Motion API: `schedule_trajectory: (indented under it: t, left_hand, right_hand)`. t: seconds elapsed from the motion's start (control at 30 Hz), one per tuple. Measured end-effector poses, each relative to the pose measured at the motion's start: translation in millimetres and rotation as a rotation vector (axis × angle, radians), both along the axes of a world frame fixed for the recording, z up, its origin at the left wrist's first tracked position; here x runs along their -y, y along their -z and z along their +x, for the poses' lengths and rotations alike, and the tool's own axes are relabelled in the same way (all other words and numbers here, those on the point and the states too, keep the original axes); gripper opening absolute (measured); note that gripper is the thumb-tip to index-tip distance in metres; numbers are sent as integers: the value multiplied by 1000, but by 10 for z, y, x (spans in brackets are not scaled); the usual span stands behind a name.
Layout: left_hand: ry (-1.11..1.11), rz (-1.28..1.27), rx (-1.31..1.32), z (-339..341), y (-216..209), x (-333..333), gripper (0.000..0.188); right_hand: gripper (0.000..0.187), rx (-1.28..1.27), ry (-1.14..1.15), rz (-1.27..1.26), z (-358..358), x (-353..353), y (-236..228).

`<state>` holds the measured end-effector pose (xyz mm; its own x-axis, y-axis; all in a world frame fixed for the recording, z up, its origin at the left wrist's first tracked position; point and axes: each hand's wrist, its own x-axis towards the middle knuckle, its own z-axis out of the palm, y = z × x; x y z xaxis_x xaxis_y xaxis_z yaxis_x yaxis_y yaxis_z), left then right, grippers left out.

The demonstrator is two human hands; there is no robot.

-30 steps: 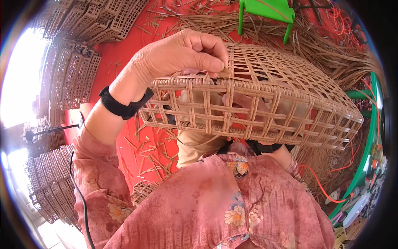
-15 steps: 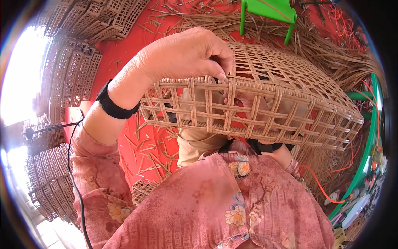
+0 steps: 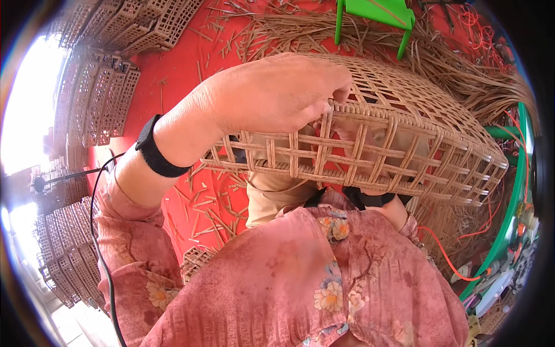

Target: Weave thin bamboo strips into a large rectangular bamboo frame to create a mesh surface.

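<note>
A brown woven wicker basket [image 3: 399,124] lies tilted across my lap, its open-lattice side facing me. My left hand [image 3: 277,95] bends over the basket's wrapped edge, thumb and fingers closed on it near the middle. Behind the lattice, inside the basket, my right hand [image 3: 345,133] shows in part through the gaps, close to the left fingertips. The weave hides most of its fingers, so their grip is unclear. Black bands circle both wrists.
Stacks of woven baskets [image 3: 107,98] stand along the left. Cut strips [image 3: 211,217] litter the red floor. A green stool [image 3: 378,14] stands beyond the basket, beside a heap of long strands [image 3: 462,78]. An orange cord [image 3: 442,251] runs at right, near a green-rimmed table [image 3: 509,225].
My left hand has moved right and slightly down along the basket's edge, now covering more of it. The basket has shifted only a little.
</note>
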<state>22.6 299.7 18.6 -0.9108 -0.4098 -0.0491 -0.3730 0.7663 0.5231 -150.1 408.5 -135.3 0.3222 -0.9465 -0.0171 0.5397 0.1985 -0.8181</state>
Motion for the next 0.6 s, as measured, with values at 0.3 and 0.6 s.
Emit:
schedule_trajectory:
  t: [0.3,0.6]
  left_hand:
    - [-268,158,-67,26,11,-98,35]
    - [-533,-652,-190,799,417,-247,28]
  right_hand:
    - [42,222,-42,46,25,-15,137]
    - [49,703,-136,458,12,131,429]
